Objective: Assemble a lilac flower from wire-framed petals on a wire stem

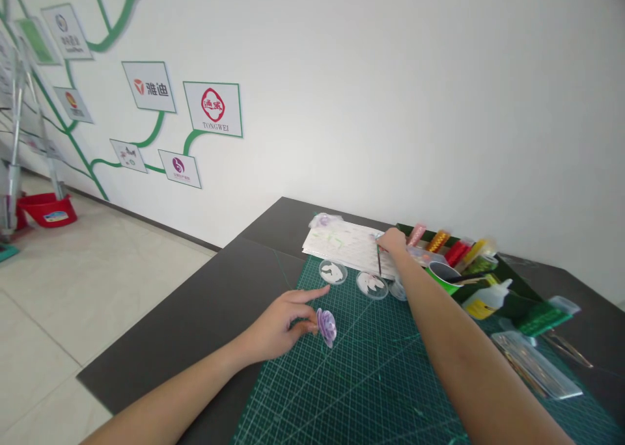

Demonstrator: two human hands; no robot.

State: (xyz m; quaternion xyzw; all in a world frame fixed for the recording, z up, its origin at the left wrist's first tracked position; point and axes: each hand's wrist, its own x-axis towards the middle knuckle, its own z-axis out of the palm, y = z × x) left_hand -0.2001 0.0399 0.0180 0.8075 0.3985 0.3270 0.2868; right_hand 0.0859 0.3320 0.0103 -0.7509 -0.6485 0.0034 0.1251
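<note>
Between the thumb and fingers of my left hand (283, 324) is a small purple-and-white artificial flower (327, 328), held above the green cutting mat (361, 380). The index finger of that hand points forward. My right hand (392, 240) reaches to the far side of the table, over white sheets (349, 244) with faint green marks. Its fingers look closed, and a small pale thing shows at their tips, too small to name. A thin dark stick (379, 261) lies just below that hand. Two clear round dishes, a left dish (323, 278) and a right dish (362, 287), hold white petal-like pieces.
Right of my right arm stand a green cup (436, 270) with tools, a glue bottle (488, 300), a green ribbon roll (541, 318) and a clear case (547, 370) of thin tools. Several coloured rolls (458, 252) line the back. Another pale purple flower (323, 220) rests by the sheets.
</note>
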